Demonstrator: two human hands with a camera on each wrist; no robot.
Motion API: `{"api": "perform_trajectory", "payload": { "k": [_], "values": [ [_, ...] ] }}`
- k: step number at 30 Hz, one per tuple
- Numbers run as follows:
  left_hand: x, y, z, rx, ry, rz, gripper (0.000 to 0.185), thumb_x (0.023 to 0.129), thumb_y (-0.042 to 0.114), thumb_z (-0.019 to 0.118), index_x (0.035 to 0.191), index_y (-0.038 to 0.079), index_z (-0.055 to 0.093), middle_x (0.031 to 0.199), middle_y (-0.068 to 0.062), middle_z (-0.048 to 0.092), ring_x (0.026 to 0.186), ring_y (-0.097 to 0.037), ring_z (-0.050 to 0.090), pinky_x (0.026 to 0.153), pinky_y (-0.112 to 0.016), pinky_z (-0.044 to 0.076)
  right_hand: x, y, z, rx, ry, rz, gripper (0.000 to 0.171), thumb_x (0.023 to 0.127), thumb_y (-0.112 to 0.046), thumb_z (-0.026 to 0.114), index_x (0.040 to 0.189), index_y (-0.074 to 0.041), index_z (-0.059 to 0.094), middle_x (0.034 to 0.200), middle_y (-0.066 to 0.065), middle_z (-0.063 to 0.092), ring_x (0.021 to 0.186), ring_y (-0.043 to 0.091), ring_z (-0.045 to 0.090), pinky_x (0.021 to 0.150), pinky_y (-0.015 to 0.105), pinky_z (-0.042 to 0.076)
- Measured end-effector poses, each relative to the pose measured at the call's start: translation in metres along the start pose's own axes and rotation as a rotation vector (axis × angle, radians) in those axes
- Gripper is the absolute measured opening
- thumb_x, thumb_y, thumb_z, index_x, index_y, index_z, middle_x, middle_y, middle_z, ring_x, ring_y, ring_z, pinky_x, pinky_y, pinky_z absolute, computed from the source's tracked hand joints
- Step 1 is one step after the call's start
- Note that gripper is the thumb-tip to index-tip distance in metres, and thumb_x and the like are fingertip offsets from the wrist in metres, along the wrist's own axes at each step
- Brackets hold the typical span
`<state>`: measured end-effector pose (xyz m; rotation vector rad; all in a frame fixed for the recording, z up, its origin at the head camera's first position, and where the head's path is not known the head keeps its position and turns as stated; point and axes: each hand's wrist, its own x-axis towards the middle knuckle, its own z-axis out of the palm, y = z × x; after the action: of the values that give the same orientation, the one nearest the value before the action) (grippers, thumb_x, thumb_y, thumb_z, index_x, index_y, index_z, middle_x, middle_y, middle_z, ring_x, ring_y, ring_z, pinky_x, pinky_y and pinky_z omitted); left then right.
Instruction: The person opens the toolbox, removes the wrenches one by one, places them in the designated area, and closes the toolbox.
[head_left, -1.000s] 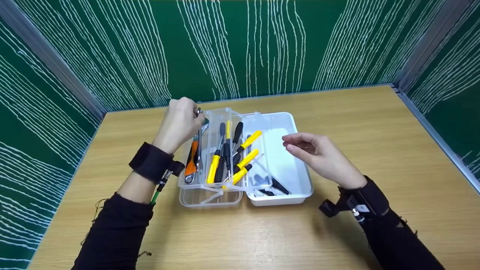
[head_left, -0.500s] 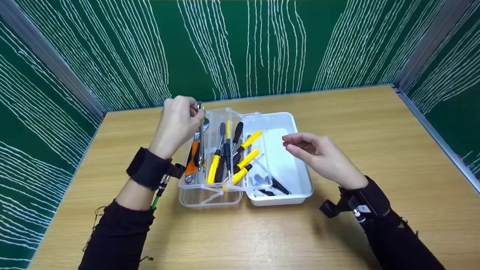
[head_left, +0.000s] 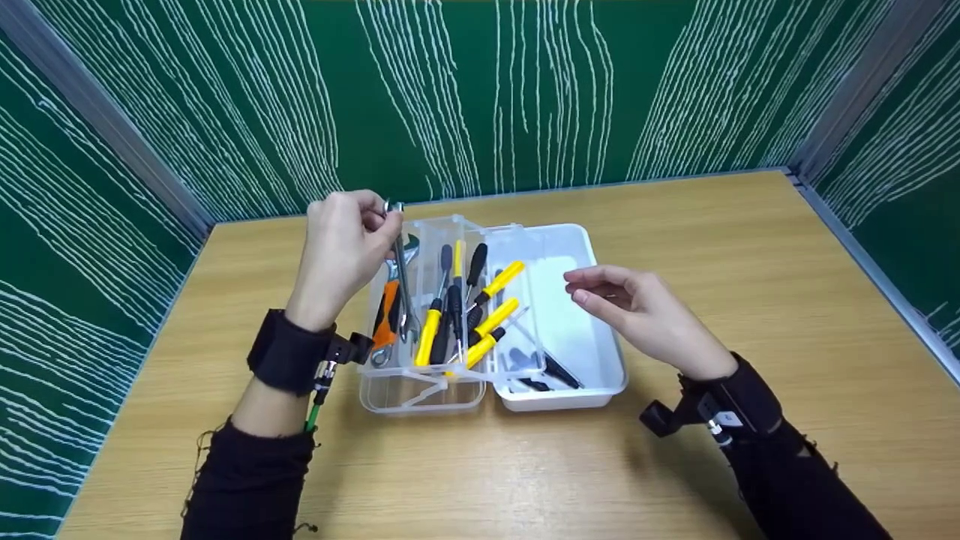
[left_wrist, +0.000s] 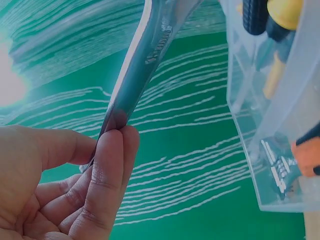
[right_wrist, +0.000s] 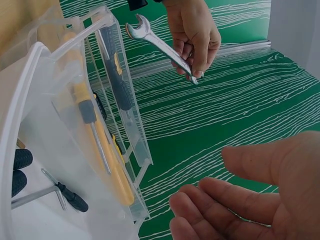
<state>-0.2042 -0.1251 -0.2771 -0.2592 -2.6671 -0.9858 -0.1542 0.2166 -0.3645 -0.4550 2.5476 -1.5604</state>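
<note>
My left hand (head_left: 375,221) pinches one end of a silver open-end wrench (head_left: 403,281) and holds it raised over the left side of a clear plastic tray (head_left: 420,394). The wrench hangs down steeply, its lower jaw end near the tools in the tray. The left wrist view shows fingertips (left_wrist: 112,145) clamped on the wrench's shaft (left_wrist: 145,55). In the right wrist view the wrench (right_wrist: 160,47) hangs free of the tray. My right hand (head_left: 585,289) hovers with relaxed fingers over the white box (head_left: 574,397) and holds nothing.
The tray holds yellow-handled screwdrivers (head_left: 496,279), black-handled ones (head_left: 475,262) and an orange-handled adjustable wrench (head_left: 385,315). Black-handled tools (head_left: 559,371) lie in the white box. The wooden table (head_left: 750,262) is walled by green panels (head_left: 487,90) behind and at both sides.
My left hand has drawn back to the left and up, lifting the silver wrench out of the tray until it hangs more steeply. The right hand has stayed where it was.
</note>
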Motion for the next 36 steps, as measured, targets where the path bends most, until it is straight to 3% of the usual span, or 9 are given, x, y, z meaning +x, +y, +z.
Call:
{"api": "perform_trajectory", "payload": {
  "k": [7,15,26,36],
  "values": [
    [-0.008,0.002,0.001,-0.071,0.057,0.047,0.019,0.104,0.013,0.068,0.092,0.000,0.074,0.082,-0.013,0.078,0.063,-0.022,0.074,0.054,-0.016,0.053,-0.001,0.000,0.000,0.010,-0.004,0.002,0.036,0.108,-0.023,0.067,0.138,-0.004,0.069,0.137,0.013,0.073,0.128,0.031,0.071,0.098,0.013,0.056],
    [-0.018,0.007,0.003,-0.195,0.066,0.039,0.018,0.103,0.015,0.070,0.094,0.000,0.075,0.083,-0.012,0.078,0.064,-0.025,0.074,0.059,-0.020,0.060,-0.002,-0.001,0.000,-0.004,-0.011,0.009,0.037,0.108,-0.025,0.067,0.139,-0.005,0.068,0.137,0.013,0.073,0.127,0.029,0.071,0.098,0.013,0.057],
    [-0.027,0.007,0.014,-0.320,0.093,0.024,0.013,0.101,0.013,0.074,0.096,0.001,0.076,0.083,-0.013,0.078,0.062,-0.012,0.072,0.061,-0.023,0.063,-0.002,-0.002,0.002,0.009,-0.017,0.007,0.037,0.108,-0.024,0.067,0.139,-0.005,0.069,0.136,0.013,0.073,0.125,0.024,0.072,0.098,0.014,0.057],
    [-0.037,0.014,0.029,-0.471,0.094,-0.005,0.011,0.100,0.011,0.076,0.099,0.001,0.077,0.086,-0.014,0.079,0.064,-0.016,0.075,0.063,-0.028,0.065,-0.003,-0.003,0.005,0.027,-0.033,0.001,0.036,0.107,-0.025,0.068,0.138,-0.006,0.069,0.136,0.011,0.074,0.124,0.024,0.072,0.100,0.015,0.057]
  ]
}}
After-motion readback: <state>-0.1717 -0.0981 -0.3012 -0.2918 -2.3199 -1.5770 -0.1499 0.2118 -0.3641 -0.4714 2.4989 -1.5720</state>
